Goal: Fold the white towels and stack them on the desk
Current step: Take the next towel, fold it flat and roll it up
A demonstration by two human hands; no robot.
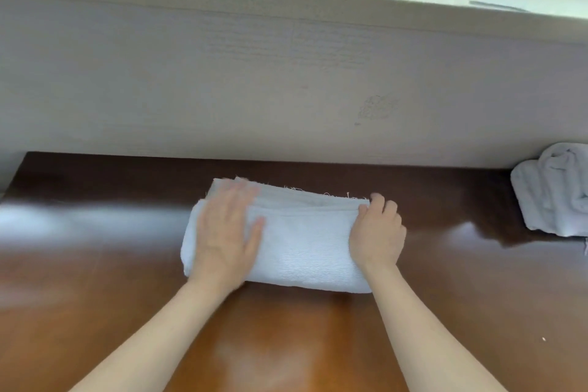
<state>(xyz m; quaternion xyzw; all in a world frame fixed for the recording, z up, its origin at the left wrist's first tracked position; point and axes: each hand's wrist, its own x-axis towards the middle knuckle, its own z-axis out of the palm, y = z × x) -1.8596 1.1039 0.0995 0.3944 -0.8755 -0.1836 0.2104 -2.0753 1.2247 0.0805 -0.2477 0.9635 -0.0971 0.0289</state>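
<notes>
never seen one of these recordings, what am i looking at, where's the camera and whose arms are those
There is no machine here: these are a person's two bare arms. The one picture comes from a wide-angle camera worn on the person's head, looking forward and down, so the arms come in from the bottom. The shiny brown surface is a desk set against a pale wall. In the middle lies a white folded towel. The left hand lies flat on it, fingers straight. The right hand grips its right end, fingers curled. At the desk's far right sits a crumpled loose towel.
</notes>
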